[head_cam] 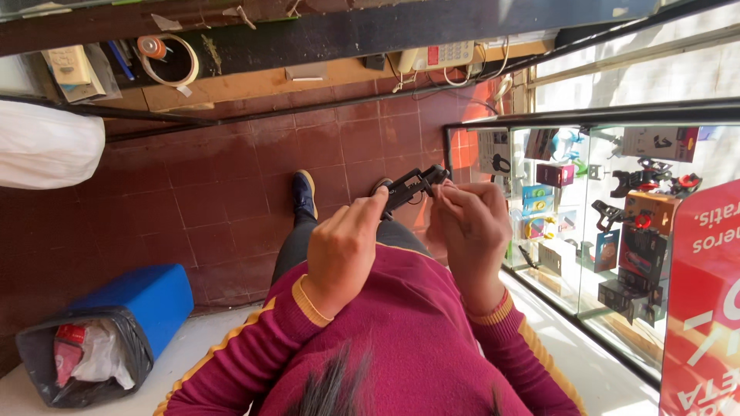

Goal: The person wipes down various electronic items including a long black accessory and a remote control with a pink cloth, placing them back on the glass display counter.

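Black clamp tool (410,187) held by left hand (344,250), right hand (470,227); long axis left-right.

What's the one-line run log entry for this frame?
left hand: grips small black tool | right hand: fingertips at tool's end | below: red tiled floor | left: blue bin

Sunlit red-tiled floor (231,177), glass display case (586,231), blue bin (146,296), wooden shelf (254,85).

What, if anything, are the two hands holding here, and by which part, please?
A small black clamp-like tool: the left hand grips its near end, the right hand pinches its far end.
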